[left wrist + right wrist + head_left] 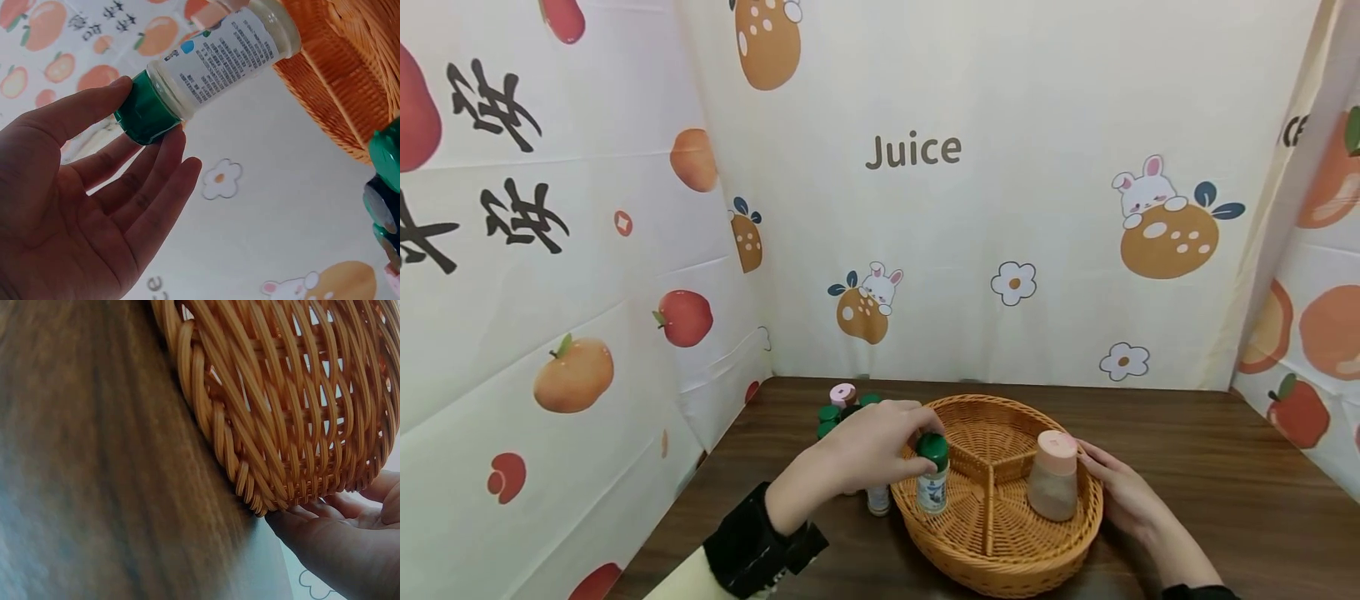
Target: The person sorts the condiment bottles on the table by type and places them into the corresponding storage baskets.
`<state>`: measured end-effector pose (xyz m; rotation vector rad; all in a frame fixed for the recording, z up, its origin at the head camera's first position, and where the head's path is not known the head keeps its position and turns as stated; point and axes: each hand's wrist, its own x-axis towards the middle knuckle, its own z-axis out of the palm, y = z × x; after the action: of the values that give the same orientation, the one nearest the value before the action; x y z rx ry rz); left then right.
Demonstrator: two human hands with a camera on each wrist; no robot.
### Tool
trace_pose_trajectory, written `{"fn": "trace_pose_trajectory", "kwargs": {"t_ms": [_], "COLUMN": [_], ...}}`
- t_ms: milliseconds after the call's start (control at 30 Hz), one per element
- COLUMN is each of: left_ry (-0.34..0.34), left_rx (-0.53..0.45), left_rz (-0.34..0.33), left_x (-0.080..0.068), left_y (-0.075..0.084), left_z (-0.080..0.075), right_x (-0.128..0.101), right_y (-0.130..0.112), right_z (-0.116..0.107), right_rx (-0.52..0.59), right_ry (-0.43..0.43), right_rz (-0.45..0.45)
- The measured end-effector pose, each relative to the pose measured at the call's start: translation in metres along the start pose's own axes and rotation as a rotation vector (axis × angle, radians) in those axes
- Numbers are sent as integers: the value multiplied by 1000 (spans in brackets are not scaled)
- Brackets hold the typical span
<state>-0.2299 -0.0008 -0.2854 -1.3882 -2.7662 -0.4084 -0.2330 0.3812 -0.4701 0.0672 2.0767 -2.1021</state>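
Observation:
My left hand (880, 442) pinches the green cap of a clear seasoning bottle (932, 492) with a printed label. That bottle is upright over the left compartment of a round wicker basket (988, 508). In the left wrist view, thumb and fingertips hold its green cap (147, 111), with the palm free of it. On the basket's right side rests my right hand (1123, 492), its fingers extended against the weave; the right wrist view shows the thumb (312, 540) low by the basket wall. A bottle with a pink cap (1054, 479) stands in the right compartment.
Left of the basket, partly behind my left hand, stand several bottles, including a green-capped one (829, 414) and a pink-capped one (842, 393). The dark wooden table (1240, 450) meets a printed cloth backdrop (940, 275) behind and at both sides.

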Motion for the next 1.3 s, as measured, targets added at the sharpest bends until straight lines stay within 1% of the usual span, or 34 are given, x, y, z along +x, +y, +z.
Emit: {"fn": "trace_pose_trajectory", "kwargs": {"t_ms": [100,233,367,500,633,800,933,1033,1167,1300], "left_ry": [6,5,-9,-19,-28,-49,-69,-79,-83,-72], "left_rx": [12,4,-10,6,24,39,70,83,93,92], "left_rz": [-16,-47,-69,-71,-74,-106,-107,-92,-89,-87], "left_x": [13,31,46,62,78,97,111,121,135,148], "left_y": [-8,-17,-23,-26,-24,-16,-11,-8,-6,-3], "left_z": [2,4,4,3,2,1,2,4,9,16], "right_x": [0,-1,-1,-1,-1,-1,-1,-2,-3,-3], "right_y": [0,-2,-3,-3,-3,-2,-1,-1,-2,-2], "right_z": [3,4,4,4,5,6,8,9,9,10], "right_rx": [0,-28,-40,-40,-34,-19,-10,0,-1,-11], "right_ry": [14,24,31,40,46,38,42,51,43,59], "right_rz": [-4,-4,0,-1,-2,-4,-4,-7,-23,-23]}}
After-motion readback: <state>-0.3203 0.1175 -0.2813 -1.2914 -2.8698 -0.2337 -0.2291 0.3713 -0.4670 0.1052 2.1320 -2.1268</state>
